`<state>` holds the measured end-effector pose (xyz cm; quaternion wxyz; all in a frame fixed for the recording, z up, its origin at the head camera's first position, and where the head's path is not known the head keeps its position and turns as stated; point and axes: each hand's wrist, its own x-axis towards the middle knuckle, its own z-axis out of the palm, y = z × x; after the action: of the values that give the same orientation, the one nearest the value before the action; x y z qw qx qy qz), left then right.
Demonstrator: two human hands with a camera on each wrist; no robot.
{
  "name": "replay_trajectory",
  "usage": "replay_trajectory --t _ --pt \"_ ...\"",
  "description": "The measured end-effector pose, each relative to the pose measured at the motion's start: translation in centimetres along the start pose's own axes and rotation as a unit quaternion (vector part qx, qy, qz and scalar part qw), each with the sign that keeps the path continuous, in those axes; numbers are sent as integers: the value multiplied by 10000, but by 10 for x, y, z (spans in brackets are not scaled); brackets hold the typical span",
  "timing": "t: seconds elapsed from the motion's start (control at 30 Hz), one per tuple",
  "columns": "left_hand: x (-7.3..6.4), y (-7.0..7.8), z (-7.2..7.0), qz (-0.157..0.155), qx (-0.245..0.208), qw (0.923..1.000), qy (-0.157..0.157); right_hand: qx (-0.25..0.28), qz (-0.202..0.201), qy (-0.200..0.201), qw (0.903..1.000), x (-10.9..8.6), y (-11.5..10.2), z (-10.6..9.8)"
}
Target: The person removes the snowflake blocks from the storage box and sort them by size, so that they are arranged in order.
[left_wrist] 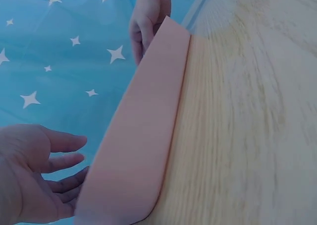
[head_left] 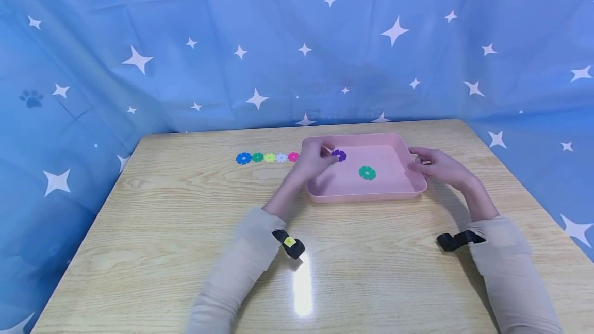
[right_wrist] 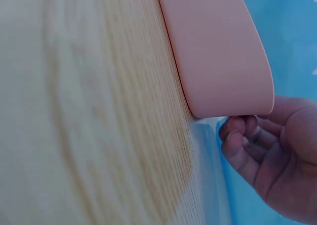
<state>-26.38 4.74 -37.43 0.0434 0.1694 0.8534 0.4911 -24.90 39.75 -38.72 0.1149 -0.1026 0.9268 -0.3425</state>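
A shallow pink tray [head_left: 366, 197] lies on the table. My left hand [head_left: 315, 161] hovers over its left end, fingers loosely bent and spread; the left wrist view shows nothing between them. Right at its thumb tip in the head view is a purple notched disc [head_left: 341, 154]. A green notched disc [head_left: 367, 172] lies on the tray floor. At the tray's right end my right hand [head_left: 438, 166] holds the wall. In the right wrist view, curled fingers [right_wrist: 242, 153] are against the outside of the wall, and one digit reaches past the rim.
Left of the tray, a row of notched discs runs along the table: blue [head_left: 243, 158], green [head_left: 257, 157], yellow [head_left: 269, 157], pale [head_left: 281, 157] and pink [head_left: 293, 156]. A blue star-patterned cloth [head_left: 297, 66] hangs behind the wooden table [head_left: 185, 231].
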Motion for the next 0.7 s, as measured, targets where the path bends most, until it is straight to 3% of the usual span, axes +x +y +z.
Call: replay_trajectory --t 0.23,0.37,0.6,0.7 --pt "10 -3 15 -563 76 9980 285 39 -95 -16 9999 1 0 -1" --pt "13 -4 21 -761 413 9952 464 74 -136 -35 9999 0 -1 -2" --pt "12 -5 27 -854 1253 9882 227 122 -172 -40 9998 -2 -1 -2" --pt "10 -4 28 -887 1243 9883 20 107 -142 -42 9998 -3 -1 -2"
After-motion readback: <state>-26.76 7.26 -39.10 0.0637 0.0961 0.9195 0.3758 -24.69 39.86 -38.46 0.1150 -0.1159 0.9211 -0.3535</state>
